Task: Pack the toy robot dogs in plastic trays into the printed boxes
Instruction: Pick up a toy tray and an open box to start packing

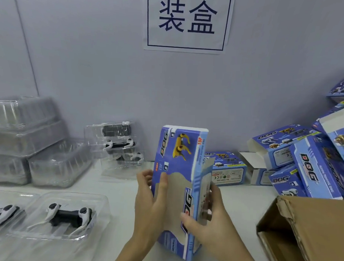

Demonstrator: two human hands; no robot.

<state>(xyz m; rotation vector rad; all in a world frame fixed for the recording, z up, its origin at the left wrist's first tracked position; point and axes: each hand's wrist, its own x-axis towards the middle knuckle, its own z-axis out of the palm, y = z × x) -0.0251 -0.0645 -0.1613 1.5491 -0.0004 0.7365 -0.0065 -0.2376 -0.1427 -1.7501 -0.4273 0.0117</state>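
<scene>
While both hands' fingers (pixel 161 180) grip one box (pixel 177 169) (centre frame), trayed dogs (pixel 66 216) lower left wait unpacked.

Grey wall (pixel 92 49) (paper sign (pixel 187 21)), white table (pixel 122 187)

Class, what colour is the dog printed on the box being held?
Yellow dog picture on the blue box, head view.

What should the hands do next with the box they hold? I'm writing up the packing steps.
Probably finish opening the printed box: both the left hand and right hand grip it upright, with its side flap loose. Then reach for the nearest tray with a dog.
</scene>
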